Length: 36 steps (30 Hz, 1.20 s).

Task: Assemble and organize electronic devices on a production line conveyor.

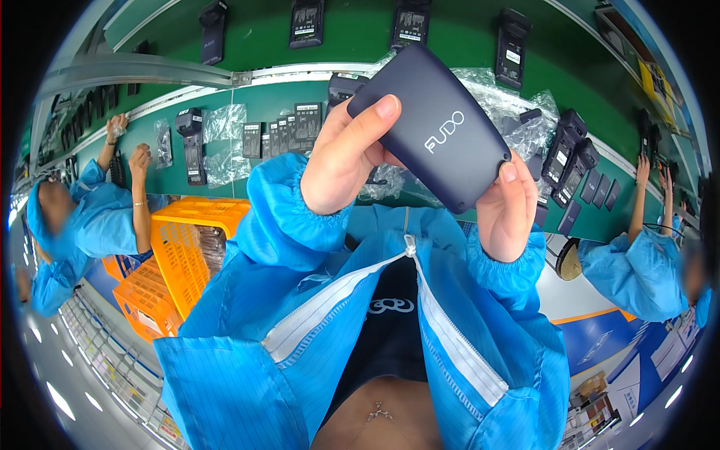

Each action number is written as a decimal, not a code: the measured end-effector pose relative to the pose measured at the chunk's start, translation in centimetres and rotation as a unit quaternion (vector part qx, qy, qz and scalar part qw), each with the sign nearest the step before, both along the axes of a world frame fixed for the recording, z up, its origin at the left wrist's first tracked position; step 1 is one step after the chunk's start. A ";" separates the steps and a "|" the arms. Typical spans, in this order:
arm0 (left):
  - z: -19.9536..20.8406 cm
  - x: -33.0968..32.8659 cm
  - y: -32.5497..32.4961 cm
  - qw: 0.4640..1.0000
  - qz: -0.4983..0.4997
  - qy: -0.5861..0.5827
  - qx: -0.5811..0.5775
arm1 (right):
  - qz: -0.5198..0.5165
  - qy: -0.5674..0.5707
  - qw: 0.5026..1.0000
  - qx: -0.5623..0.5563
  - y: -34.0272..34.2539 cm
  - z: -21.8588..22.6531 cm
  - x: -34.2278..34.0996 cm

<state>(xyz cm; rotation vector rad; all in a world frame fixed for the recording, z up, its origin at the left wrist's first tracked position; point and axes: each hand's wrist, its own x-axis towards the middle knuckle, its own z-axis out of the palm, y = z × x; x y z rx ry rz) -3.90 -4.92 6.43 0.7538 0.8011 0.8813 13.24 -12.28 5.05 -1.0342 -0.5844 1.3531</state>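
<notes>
A dark navy plastic cover [439, 112] with rounded corners and pale lettering is held up above the bench, tilted, its smooth face toward me. My left hand [337, 161] grips its left edge, the thumb lying on the face and the fingers behind. At the lower right corner my right hand [510, 206] pinches it, thumb in front, next to a small hole. Its back side is hidden. Just beyond lie a handheld terminal [345, 86], partly covered, and crumpled clear plastic bags [480, 90].
Terminals [562, 154], small dark covers [600, 191] and flat batteries [304, 124] lie on the green bench [157, 112]. More terminals [512, 56] stand on the raised strip behind. Orange crates [172, 255] are at my left. Co-workers in blue sit at left [97, 202] and right [630, 270].
</notes>
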 end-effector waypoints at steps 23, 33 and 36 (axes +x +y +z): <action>-1.1 8.9 -3.1 0.978 -0.092 -0.130 -0.135 | -0.212 -0.094 0.971 0.061 -1.2 0.3 2.7; -1.3 20.4 -5.8 0.944 -0.301 -0.093 -0.099 | -0.472 -0.153 0.867 0.043 -6.6 1.8 11.7; -2.9 26.1 -7.9 0.941 -0.330 -0.074 -0.017 | -0.499 -0.046 0.865 0.043 -8.8 -0.3 17.1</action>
